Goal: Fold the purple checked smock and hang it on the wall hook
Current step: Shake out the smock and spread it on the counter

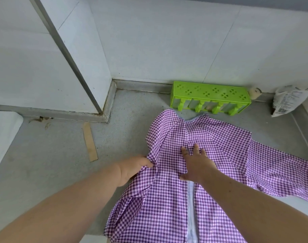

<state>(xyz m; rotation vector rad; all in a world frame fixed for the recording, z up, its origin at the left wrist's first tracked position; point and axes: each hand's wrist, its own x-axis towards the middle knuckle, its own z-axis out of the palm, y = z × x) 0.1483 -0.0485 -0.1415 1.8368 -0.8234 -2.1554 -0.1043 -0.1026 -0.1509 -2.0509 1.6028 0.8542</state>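
- purple checked smock (211, 172) is spread out flat on the grey counter (53, 155), collar end up near the green popsicle mould (210, 96)
- left hand (132, 170) is pinching the bunched left edge, right hand (196, 163) lies flat with straight fingers, pressing the middle
- looks like thin, floppy cotton, so light, and it'll probably slide and crease easily
- I'd grab it at seams or the collar, not mid-panel

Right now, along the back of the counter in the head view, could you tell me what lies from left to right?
Wooden stick → green popsicle mould → small cream-coloured object → crumpled white bag.
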